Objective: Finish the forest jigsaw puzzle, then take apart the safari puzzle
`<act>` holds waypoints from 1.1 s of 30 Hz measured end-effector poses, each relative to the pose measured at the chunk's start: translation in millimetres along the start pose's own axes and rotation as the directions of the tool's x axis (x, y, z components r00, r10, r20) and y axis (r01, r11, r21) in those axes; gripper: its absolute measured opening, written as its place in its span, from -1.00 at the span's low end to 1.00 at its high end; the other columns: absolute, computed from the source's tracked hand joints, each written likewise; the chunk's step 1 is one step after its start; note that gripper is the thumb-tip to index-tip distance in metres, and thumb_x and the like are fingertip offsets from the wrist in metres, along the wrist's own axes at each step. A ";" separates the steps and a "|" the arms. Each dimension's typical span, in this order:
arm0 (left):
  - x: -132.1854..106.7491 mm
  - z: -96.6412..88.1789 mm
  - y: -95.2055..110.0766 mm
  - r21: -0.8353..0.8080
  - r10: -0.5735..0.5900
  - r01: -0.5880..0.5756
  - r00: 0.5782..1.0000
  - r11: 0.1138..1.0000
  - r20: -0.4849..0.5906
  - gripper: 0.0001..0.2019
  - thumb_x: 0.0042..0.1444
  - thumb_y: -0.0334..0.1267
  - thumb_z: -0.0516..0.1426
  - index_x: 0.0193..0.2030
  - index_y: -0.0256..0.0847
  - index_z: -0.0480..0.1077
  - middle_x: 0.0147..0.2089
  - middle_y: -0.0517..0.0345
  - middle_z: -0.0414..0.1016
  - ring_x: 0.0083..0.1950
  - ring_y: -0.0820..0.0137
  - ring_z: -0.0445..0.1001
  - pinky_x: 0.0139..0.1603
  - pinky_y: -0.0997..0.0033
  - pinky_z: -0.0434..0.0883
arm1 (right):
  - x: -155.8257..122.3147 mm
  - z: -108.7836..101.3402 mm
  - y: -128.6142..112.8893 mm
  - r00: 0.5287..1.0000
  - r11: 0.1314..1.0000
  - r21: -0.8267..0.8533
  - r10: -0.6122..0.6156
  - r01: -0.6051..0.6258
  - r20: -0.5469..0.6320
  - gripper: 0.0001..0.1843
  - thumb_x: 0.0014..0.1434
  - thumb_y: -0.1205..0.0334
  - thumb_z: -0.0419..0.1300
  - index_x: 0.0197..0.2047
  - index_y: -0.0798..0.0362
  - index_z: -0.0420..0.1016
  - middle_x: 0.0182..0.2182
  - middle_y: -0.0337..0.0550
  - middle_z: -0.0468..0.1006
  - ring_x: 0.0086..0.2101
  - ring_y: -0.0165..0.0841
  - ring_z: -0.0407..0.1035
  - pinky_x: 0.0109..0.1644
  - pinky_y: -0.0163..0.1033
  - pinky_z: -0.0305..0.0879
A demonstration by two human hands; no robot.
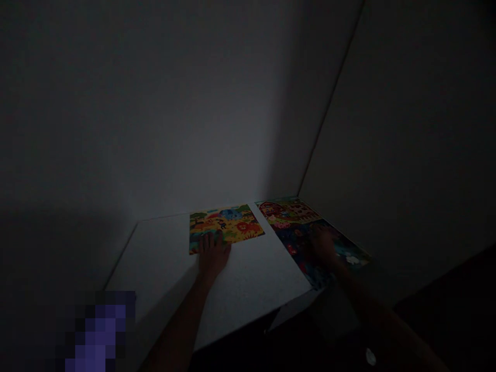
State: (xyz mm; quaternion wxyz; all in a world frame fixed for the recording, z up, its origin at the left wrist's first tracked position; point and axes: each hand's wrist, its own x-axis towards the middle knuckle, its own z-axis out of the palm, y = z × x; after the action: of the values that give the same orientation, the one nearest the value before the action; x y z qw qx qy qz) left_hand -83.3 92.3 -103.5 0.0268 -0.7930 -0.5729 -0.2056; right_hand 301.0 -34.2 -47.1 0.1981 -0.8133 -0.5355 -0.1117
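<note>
On your table [251, 281], the left picture sheet [242, 225] lies under your left hand [213, 252], the near right sheet [303, 253] below your right hand [323, 241], the far right sheet [290, 211] behind that one, and the back wall [194, 129] beyond all three.

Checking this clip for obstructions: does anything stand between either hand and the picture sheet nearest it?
Nothing visible does. The left hand lies over the lower edge of the yellow animal sheet. The right hand is over the dark picture sheet, though it is too dim to tell whether it touches.

Yellow animal-print sheet [237, 223], dark-blue patterned board [297, 242], white tabletop [248, 281]
</note>
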 end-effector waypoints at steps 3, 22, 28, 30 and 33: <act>-3.3 5.2 2.5 -0.009 0.002 -0.002 1.000 1.000 0.020 -0.41 0.31 0.00 0.00 0.36 -0.29 0.26 0.38 -0.27 0.25 0.42 -0.09 0.18 0.40 -0.11 0.07 | 1.5 32.1 -62.0 0.980 0.966 0.180 -0.195 0.183 0.048 -0.59 0.31 0.22 -0.05 0.06 0.01 0.56 0.07 0.06 0.55 0.12 -0.07 0.39 0.23 0.05 0.29; -45.1 -9.3 -13.5 -0.034 0.023 -0.019 0.995 0.999 0.100 -0.45 0.35 0.01 -0.04 0.38 -0.19 0.25 0.44 -0.15 0.18 0.47 0.03 0.09 0.43 0.00 0.08 | -61.2 48.5 -173.8 0.886 0.939 0.198 -0.335 0.283 0.322 -0.54 0.35 0.10 0.03 0.24 0.05 0.39 0.28 0.05 0.35 0.27 -0.12 0.22 0.39 0.08 0.01; -79.9 -20.8 -17.3 -0.012 0.039 -0.038 0.998 0.999 0.053 -0.48 0.35 -0.02 -0.01 0.35 -0.20 0.29 0.43 -0.19 0.18 0.46 0.01 0.12 0.41 -0.01 0.12 | -95.1 40.1 -172.9 0.894 0.932 0.217 -0.344 0.289 0.286 -0.53 0.36 0.09 0.01 0.25 0.07 0.37 0.29 0.10 0.34 0.28 -0.11 0.22 0.40 0.10 0.00; -91.7 -23.0 -18.1 -0.005 0.050 -0.050 0.998 0.999 0.035 -0.48 0.34 -0.04 0.00 0.35 -0.22 0.29 0.43 -0.21 0.18 0.45 0.00 0.12 0.41 -0.01 0.13 | -104.3 38.8 -172.4 0.897 0.930 0.214 -0.352 0.300 0.269 -0.55 0.34 0.12 0.03 0.23 0.05 0.39 0.27 0.08 0.36 0.27 -0.11 0.24 0.38 0.12 0.04; -107.1 -25.2 -19.2 -0.003 0.056 -0.056 0.998 0.998 0.020 -0.50 0.34 -0.06 0.01 0.34 -0.21 0.30 0.43 -0.20 0.19 0.45 0.00 0.12 0.40 -0.04 0.15 | -116.3 36.5 -170.7 0.892 0.924 0.206 -0.369 0.321 0.262 -0.57 0.34 0.13 0.04 0.20 0.07 0.41 0.25 0.10 0.38 0.24 -0.09 0.28 0.36 0.13 0.10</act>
State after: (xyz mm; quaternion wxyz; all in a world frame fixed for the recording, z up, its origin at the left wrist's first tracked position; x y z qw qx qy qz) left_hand -136.1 -4.3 -122.5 0.0257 -0.8109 -0.5502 -0.1974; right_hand 97.0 -54.8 -91.1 0.1563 -0.6942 -0.7023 0.0204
